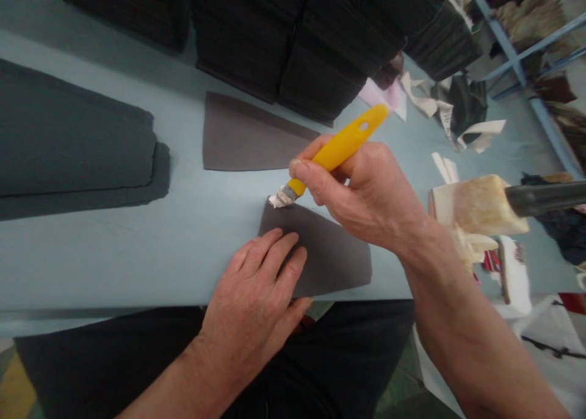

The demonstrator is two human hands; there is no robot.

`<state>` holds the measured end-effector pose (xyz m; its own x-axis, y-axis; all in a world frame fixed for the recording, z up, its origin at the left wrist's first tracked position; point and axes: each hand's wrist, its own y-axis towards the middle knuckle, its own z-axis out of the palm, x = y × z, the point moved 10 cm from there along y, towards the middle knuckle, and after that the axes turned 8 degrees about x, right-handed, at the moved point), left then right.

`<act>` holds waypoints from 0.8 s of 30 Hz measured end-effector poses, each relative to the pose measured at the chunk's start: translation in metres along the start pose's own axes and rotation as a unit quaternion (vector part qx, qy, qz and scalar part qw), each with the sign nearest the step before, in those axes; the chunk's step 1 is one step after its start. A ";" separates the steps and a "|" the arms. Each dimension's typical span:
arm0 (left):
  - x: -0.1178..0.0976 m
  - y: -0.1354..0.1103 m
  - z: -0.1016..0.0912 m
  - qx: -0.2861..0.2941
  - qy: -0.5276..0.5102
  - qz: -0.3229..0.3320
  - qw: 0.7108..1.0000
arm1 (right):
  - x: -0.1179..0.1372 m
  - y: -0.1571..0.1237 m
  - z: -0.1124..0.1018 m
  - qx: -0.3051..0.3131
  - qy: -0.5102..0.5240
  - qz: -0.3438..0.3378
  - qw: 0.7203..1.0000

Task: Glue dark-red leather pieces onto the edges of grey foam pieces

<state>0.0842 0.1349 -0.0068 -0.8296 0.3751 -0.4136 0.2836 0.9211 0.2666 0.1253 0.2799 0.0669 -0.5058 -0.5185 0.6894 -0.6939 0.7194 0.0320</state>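
Observation:
My right hand (361, 187) grips a yellow-handled brush (343, 144) between thumb and fingers. The brush's short bristles are coated with something whitish and rest at the upper left corner of a dark grey flat piece (339, 251). Lying flat on that piece's left part is my left hand (263, 278), fingers stretched out, thumb near the table's front edge. Just beyond, a second grey piece (247, 135) of similar shape lies on the table, its right end partly hidden behind my right hand.
Tall stacks of dark pieces (256, 34) stand along the back of the light blue table (196, 242). A dark green-grey stack (73, 138) lies at left. To the right are a stained yellowish container (480, 205) with a dark handle, a white-backed scrub brush (515, 272) and pale scraps (419, 95).

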 end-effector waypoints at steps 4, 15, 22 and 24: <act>0.000 0.000 -0.003 -0.006 0.005 0.001 1.000 | 0.000 0.001 0.002 0.037 -0.044 0.004 0.998; -0.002 0.001 -0.002 0.001 0.024 0.011 1.000 | -0.004 -0.007 -0.001 0.017 0.022 -0.022 0.999; -0.002 0.000 -0.002 0.004 0.026 0.011 1.000 | -0.026 -0.019 -0.008 -0.051 0.162 -0.005 0.986; -0.003 0.000 -0.001 0.008 0.027 0.011 1.000 | -0.036 -0.025 -0.009 -0.077 0.206 0.009 0.975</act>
<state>0.0860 0.1339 -0.0046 -0.8483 0.3886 -0.3597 0.3084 0.9148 0.2610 0.1659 0.2848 0.0478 -0.2453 -0.2985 0.9223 -0.5850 0.8042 0.1047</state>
